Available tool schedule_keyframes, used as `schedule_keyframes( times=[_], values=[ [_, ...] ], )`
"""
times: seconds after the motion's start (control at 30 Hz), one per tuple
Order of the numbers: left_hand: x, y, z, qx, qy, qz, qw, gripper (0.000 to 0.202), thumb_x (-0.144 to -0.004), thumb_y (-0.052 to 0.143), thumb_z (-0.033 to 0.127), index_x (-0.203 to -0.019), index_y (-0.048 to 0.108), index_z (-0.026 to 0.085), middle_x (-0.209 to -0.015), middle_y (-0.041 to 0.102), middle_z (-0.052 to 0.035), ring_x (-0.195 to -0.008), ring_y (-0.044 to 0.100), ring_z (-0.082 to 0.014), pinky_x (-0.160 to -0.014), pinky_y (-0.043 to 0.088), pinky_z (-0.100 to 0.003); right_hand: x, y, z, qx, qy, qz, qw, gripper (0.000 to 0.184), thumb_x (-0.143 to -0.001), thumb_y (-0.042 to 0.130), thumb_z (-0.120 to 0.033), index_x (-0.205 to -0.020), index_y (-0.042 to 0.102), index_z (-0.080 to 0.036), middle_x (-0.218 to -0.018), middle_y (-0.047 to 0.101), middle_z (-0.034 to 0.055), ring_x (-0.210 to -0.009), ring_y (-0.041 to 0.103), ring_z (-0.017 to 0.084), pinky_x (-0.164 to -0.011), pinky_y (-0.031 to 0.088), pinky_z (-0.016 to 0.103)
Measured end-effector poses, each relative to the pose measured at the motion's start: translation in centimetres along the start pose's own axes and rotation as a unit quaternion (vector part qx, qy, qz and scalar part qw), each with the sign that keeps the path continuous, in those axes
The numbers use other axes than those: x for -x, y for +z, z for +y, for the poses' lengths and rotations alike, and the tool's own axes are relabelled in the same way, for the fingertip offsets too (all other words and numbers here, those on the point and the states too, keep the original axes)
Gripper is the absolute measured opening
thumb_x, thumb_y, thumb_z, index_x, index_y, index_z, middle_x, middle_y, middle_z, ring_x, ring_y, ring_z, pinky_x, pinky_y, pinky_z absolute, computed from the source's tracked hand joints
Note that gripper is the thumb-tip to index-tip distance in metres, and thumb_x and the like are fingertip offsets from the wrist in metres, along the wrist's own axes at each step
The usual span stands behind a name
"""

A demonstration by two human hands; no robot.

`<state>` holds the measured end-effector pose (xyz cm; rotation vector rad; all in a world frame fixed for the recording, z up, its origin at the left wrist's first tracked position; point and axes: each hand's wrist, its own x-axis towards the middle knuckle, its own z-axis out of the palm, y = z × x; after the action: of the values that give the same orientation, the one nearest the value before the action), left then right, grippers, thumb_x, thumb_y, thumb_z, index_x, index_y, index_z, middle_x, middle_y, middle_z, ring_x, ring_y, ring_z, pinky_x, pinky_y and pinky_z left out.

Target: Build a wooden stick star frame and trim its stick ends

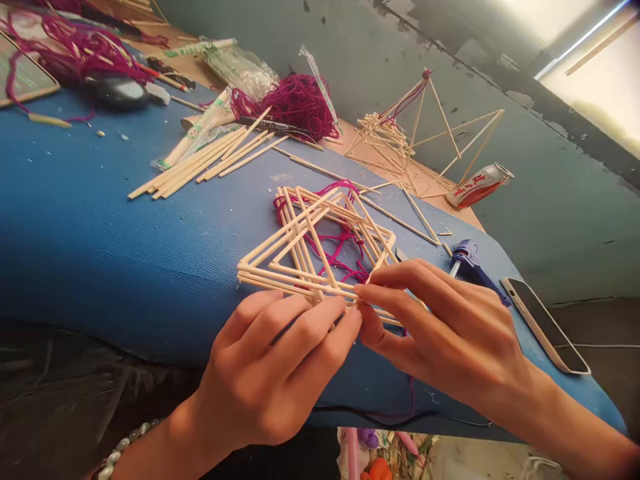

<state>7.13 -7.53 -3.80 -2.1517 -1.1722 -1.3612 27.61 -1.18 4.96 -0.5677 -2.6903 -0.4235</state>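
Note:
A frame of stacked wooden sticks (295, 223) lies on the blue table, its triangles overlapping. Magenta yarn (345, 250) loops around and through it. My left hand (285, 363) has its fingers bent over the frame's near edge, the fingertips pinching around the sticks there. Close against those fingertips, my right hand (435, 317) pinches the same near edge with thumb and fingers. What lies exactly between the fingertips is partly hidden.
Loose sticks (200, 163) and a magenta yarn ball (300, 103) lie behind. To the right are a blue glue gun (470, 263), a phone (545, 323) and a tipped can (480, 185). Stick structures (415, 127) stand by the wall. A black mouse (117, 90) sits left.

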Motion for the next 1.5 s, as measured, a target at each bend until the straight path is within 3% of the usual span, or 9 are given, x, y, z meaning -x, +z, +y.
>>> schedule_keyframes(
  times=[0.2, 0.4, 0.7, 1.17, 1.33, 1.5],
  values=[
    [0.3, 0.6, -0.5, 0.072, 0.003, 0.003, 0.997, 0.036, -0.089, 0.078, 0.011, -0.125, 0.073, 0.008, -0.118, 0.079, -0.0053, -0.102, 0.069, -0.0185, -0.092, 0.057, -0.033, 0.0, 0.5, -0.9, 0.027, 0.009, 0.018, 0.999, 0.007, -0.095, 0.07, -0.014, -0.1, 0.064, -0.014, -0.09, 0.069, 0.0084, -0.08, 0.062, 0.017, -0.067, 0.05, 0.03],
    [0.1, 0.5, -0.6, 0.09, -0.01, -0.012, 0.996, 0.04, -0.087, 0.079, 0.008, -0.127, 0.073, 0.009, -0.123, 0.078, -0.0037, -0.106, 0.07, -0.018, -0.099, 0.058, -0.03, -0.4, 0.9, -1.0, 0.052, -0.016, 0.029, 0.998, 0.006, -0.095, 0.067, -0.009, -0.099, 0.064, -0.012, -0.085, 0.067, 0.0092, -0.078, 0.06, 0.018, -0.068, 0.052, 0.031],
    [0.1, 0.5, -0.7, 0.101, -0.002, -0.02, 0.995, 0.04, -0.088, 0.076, 0.006, -0.128, 0.072, 0.008, -0.122, 0.079, -0.003, -0.105, 0.07, -0.0186, -0.099, 0.059, -0.031, -0.3, 1.0, -1.3, 0.078, 0.012, 0.029, 0.996, 0.007, -0.1, 0.063, -0.013, -0.095, 0.061, -0.018, -0.087, 0.069, 0.006, -0.08, 0.061, 0.016, -0.068, 0.05, 0.03],
    [0.1, 0.7, -0.6, 0.088, 0.004, -0.005, 0.996, 0.042, -0.086, 0.082, 0.012, -0.126, 0.071, 0.005, -0.119, 0.08, -0.0071, -0.097, 0.073, -0.0208, -0.085, 0.061, -0.035, -0.7, 0.8, -2.0, 0.018, 0.087, 0.032, 0.996, 0.016, -0.094, 0.068, -0.008, -0.096, 0.059, -0.021, -0.088, 0.068, 0.0048, -0.078, 0.063, 0.015, -0.066, 0.049, 0.028],
    [0.0, 0.7, -0.6, 0.084, -0.003, 0.004, 0.996, 0.034, -0.089, 0.078, 0.011, -0.122, 0.072, 0.009, -0.114, 0.08, -0.0074, -0.096, 0.074, -0.019, -0.087, 0.061, -0.034, -1.2, -0.3, -1.0, -0.019, 0.088, -0.018, 0.996, 0.009, -0.094, 0.066, -0.011, -0.094, 0.063, -0.019, -0.088, 0.068, 0.0029, -0.072, 0.06, 0.012, -0.056, 0.044, 0.026],
    [-0.1, 1.2, -0.7, 0.069, 0.0, 0.019, 0.997, 0.034, -0.088, 0.078, 0.012, -0.122, 0.071, 0.012, -0.112, 0.08, -0.0078, -0.095, 0.075, -0.0192, -0.086, 0.061, -0.034, -1.3, -1.1, -0.4, -0.126, 0.1, -0.056, 0.985, 0.007, -0.099, 0.062, -0.015, -0.102, 0.067, -0.017, -0.09, 0.063, 0.0044, -0.082, 0.06, 0.015, -0.072, 0.051, 0.029]
  ],
)
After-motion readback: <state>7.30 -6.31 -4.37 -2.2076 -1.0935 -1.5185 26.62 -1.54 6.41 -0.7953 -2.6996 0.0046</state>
